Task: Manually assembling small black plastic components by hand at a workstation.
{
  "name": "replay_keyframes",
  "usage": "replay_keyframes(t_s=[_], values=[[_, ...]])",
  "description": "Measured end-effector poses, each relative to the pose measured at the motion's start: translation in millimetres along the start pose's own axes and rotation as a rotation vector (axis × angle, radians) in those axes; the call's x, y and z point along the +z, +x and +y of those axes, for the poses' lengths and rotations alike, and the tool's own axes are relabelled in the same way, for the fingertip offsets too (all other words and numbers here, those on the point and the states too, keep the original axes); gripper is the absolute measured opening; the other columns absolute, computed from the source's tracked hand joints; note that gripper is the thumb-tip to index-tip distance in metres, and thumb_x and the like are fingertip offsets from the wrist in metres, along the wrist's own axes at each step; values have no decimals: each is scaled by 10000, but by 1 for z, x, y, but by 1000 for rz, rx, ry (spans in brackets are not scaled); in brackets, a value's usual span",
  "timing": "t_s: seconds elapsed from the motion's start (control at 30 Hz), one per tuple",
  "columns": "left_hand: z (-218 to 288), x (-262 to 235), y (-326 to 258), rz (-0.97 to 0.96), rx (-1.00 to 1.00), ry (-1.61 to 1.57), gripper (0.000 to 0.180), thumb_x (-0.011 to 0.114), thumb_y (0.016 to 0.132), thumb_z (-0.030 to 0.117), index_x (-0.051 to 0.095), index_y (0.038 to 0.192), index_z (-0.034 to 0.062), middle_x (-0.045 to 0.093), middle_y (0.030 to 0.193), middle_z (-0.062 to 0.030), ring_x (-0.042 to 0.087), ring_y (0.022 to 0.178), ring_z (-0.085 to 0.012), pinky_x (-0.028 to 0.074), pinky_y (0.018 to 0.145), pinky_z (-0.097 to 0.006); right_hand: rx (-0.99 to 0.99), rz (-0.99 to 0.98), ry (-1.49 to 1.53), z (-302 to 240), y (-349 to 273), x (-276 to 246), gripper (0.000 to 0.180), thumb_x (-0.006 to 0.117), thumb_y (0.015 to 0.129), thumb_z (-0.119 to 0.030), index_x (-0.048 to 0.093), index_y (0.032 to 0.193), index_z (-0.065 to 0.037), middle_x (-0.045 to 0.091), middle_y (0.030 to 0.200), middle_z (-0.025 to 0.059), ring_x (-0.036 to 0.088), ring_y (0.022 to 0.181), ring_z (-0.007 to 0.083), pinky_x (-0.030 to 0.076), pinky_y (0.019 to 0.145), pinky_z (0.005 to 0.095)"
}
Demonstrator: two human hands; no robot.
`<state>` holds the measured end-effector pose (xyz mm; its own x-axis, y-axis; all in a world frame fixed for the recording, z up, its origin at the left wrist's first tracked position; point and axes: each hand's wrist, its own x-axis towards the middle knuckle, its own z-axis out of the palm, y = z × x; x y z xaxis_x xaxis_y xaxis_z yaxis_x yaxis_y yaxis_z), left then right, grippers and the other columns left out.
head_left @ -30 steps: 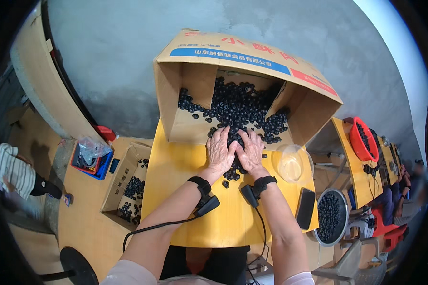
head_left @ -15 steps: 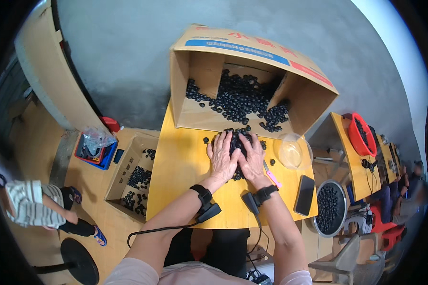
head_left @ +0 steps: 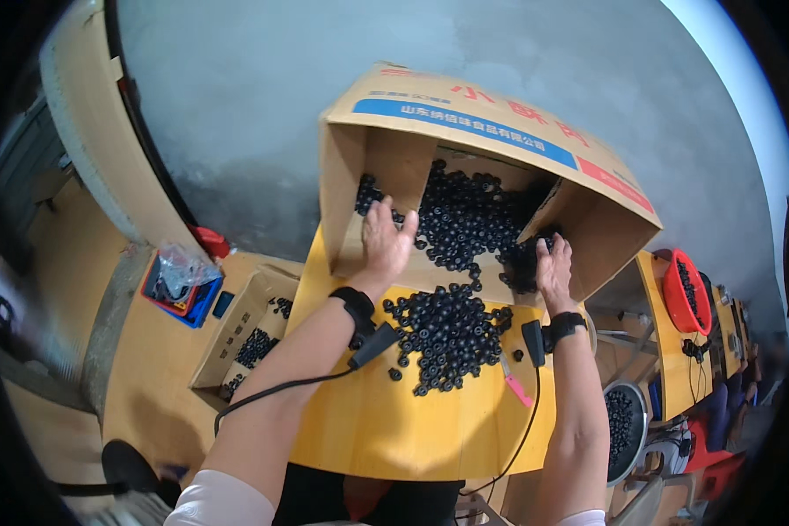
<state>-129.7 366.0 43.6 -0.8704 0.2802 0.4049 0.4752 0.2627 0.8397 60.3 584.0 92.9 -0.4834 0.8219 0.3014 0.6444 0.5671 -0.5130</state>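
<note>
We hold our left hand (head_left: 388,243) and right hand (head_left: 554,273) apart, fingers unclenched, at the cardboard box (head_left: 612,232) along the table's (head_left: 346,430) far edge; small black rings (head_left: 451,337) heap before it.

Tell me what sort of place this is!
It looks like a workroom, perhaps a workshop. A yellow table holds a heap of small black pieces, a big cardboard box holds more, and on the right a red basin of dark pieces sits on another table.
</note>
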Motion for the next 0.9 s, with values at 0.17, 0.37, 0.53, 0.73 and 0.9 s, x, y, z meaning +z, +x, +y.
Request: replay_keyframes(t_s=[0.17,0.37,0.53,0.73,0.9], values=[[-16,22,39,18,-239,188,661,508,806,466,375,1285,30,282,1354,-228,223,1280,-357,132,1061,-461,80,-83,-26,26,41,26,607,415,853,-468,352,1326,-93,273,1398,185,253,1291,348,251,1032,480],[-34,26,32,-113,103,292,624,555,807,394,421,1212,-62,301,1320,-251,233,1261,-392,223,1035,-467,102,-175,-201,1,17,47,593,388,837,-547,382,1314,-196,341,1365,148,271,1287,333,218,1018,517],[-9,32,9,-240,77,85,611,532,824,408,436,1191,-71,322,1300,-250,313,1218,-368,277,1022,-393,115,-215,-216,-17,-1,45,633,399,823,-583,396,1281,-146,397,1311,136,335,1232,342,254,988,534],[26,14,-31,-439,62,30,560,466,854,415,442,1229,0,439,1250,-208,381,1190,-344,304,1006,-396,-24,-258,-186,-54,-53,46,566,416,828,-554,463,1238,-166,442,1259,131,355,1210,322,269,976,514],[34,14,-65,-484,122,43,575,427,854,424,437,1239,-3,446,1250,-201,379,1193,-343,284,1018,-399,-162,-214,-111,-62,-94,41,471,451,836,-483,522,1191,-183,475,1213,135,359,1199,323,264,973,505]])
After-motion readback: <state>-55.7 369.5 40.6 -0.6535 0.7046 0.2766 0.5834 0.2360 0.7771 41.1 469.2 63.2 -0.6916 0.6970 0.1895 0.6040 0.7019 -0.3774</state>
